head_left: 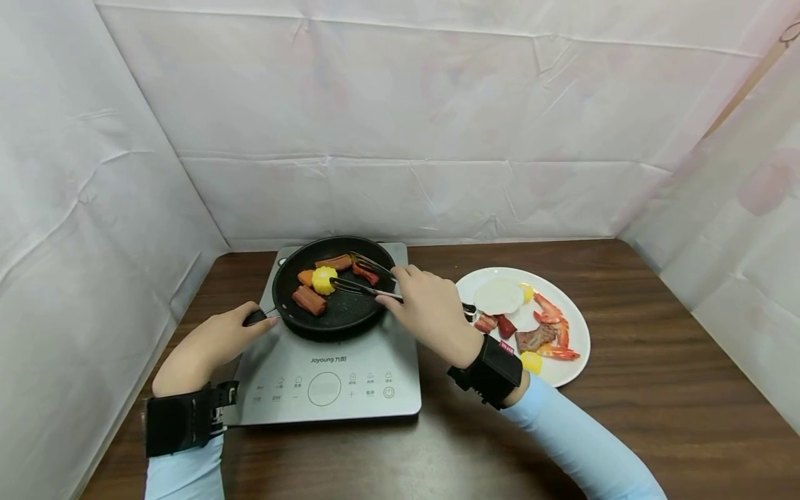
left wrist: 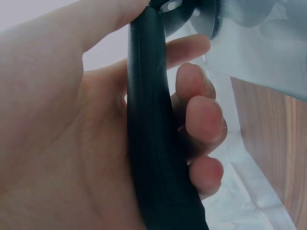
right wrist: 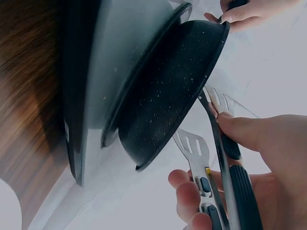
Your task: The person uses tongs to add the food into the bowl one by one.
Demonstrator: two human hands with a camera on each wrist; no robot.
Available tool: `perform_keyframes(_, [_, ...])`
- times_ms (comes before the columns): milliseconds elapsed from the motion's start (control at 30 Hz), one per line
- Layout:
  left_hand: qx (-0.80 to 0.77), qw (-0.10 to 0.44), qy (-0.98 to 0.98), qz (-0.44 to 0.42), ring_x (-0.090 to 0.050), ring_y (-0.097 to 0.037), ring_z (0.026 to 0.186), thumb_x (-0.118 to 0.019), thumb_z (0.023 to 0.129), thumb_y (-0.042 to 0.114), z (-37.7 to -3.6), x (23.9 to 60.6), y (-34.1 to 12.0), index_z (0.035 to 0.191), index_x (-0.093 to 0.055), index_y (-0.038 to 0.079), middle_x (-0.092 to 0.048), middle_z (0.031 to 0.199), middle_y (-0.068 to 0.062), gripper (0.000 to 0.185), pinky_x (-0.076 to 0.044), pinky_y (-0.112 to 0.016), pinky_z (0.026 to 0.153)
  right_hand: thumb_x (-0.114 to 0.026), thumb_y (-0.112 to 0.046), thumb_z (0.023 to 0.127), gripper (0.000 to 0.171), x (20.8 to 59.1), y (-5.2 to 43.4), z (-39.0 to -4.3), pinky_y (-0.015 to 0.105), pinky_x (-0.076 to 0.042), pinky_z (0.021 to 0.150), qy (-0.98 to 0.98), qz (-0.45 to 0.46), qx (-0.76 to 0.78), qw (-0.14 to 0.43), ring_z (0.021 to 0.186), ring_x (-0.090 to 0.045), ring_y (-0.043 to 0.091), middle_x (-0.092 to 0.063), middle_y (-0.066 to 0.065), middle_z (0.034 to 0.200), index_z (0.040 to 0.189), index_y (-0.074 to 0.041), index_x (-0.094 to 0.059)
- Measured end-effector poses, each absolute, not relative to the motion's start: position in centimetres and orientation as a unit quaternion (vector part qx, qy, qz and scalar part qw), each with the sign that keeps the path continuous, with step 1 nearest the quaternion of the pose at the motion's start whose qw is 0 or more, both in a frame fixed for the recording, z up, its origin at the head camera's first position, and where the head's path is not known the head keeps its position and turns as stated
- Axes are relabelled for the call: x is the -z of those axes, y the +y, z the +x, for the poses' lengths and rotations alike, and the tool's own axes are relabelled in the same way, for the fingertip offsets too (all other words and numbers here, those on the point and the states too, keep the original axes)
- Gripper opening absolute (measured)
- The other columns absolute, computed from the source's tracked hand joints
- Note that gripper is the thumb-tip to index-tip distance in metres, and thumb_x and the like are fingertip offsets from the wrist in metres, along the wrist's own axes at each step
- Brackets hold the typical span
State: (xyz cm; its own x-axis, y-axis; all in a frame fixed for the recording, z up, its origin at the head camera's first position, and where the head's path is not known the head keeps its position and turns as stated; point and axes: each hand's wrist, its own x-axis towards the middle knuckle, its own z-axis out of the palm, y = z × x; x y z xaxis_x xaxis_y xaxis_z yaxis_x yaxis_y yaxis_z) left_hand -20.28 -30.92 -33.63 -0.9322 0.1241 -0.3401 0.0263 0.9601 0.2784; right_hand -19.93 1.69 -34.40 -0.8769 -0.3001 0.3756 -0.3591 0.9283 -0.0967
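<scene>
In the head view my left hand [head_left: 221,340] grips the handle of a black frying pan [head_left: 342,314]. The left wrist view shows the fingers curled about that black handle [left wrist: 153,120]. My right hand [head_left: 428,305] holds metal tongs [head_left: 364,287] with slotted ends and dark grips, their two arms spread inside the pan. One tip overlaps a reddish meat strip [head_left: 367,273]; the other is right beside a yellow corn piece [head_left: 323,280]. Two scored sausage pieces [head_left: 309,300] and an orange chunk [head_left: 305,277] also lie in the pan.
Beneath the pan is a silver induction cooktop [head_left: 375,344] on a brown wooden table [head_left: 644,333]. To its right stands a white plate [head_left: 580,321] with several shrimp [head_left: 558,352], a meat piece [head_left: 536,338], corn [head_left: 531,362] and a white round slice [head_left: 498,296]. White sheets hang around.
</scene>
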Motion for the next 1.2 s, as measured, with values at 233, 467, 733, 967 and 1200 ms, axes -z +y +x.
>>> perform_keyframes(233, [-0.137, 0.181, 0.973, 0.039, -0.055, -0.055, 0.126, -0.038, 0.105, 0.059, -20.3, 33.6, -30.9, 0.152, -0.034, -0.007, -0.048, 0.145, -0.040, 0.080, -0.051, -0.064, 0.092, -0.067, -0.052, 0.096, 0.052, 34.9, 3.4, -19.5, 0.031, -0.045, 0.049, -0.961, 0.172, -0.078, 0.203, 0.075, -0.068, 0.019, -0.071, 0.004, 0.099, 0.129, -0.013, -0.067])
perform_keyframes(467, [-0.135, 0.183, 0.973, 0.038, -0.053, -0.057, 0.128, -0.038, 0.105, 0.059, -20.3, 33.7, -30.7, 0.153, -0.032, -0.007, -0.046, 0.146, -0.040, 0.082, -0.050, -0.066, 0.094, -0.068, -0.051, 0.095, 0.050, 35.1, 5.7, -18.5, 0.032, -0.046, 0.049, -0.966, 0.153, -0.092, 0.188, 0.077, -0.070, 0.019, -0.072, 0.002, 0.100, 0.129, -0.015, -0.067])
perform_keyframes(733, [-0.146, 0.189, 0.970, 0.040, -0.052, -0.056, 0.129, -0.037, 0.105, 0.061, -20.1, 33.5, -30.9, 0.154, -0.030, -0.008, -0.040, 0.150, -0.041, 0.085, -0.049, -0.067, 0.096, -0.071, -0.050, 0.093, 0.052, 35.6, 9.0, -16.9, 0.037, -0.050, 0.053, -0.967, 0.138, -0.110, 0.185, 0.082, -0.072, 0.023, -0.075, 0.005, 0.107, 0.128, -0.012, -0.066])
perform_keyframes(967, [-0.144, 0.189, 0.971, 0.037, -0.050, -0.058, 0.130, -0.037, 0.105, 0.061, -20.1, 33.6, -30.9, 0.154, -0.030, -0.009, -0.039, 0.150, -0.042, 0.085, -0.048, -0.068, 0.097, -0.072, -0.051, 0.092, 0.047, 35.9, 12.0, -15.0, 0.030, -0.041, 0.050, -0.973, 0.111, -0.109, 0.172, 0.073, -0.068, 0.015, -0.075, -0.001, 0.098, 0.125, -0.017, -0.068])
perform_keyframes(1200, [-0.142, 0.189, 0.971, 0.036, -0.050, -0.058, 0.130, -0.037, 0.105, 0.061, -20.2, 33.6, -30.9, 0.154, -0.029, -0.009, -0.038, 0.150, -0.042, 0.086, -0.047, -0.069, 0.097, -0.075, -0.045, 0.090, 0.037, 36.5, 14.8, -12.9, 0.036, -0.049, 0.059, -0.976, 0.095, -0.103, 0.169, 0.066, -0.064, 0.014, -0.071, -0.004, 0.085, 0.113, -0.017, -0.070])
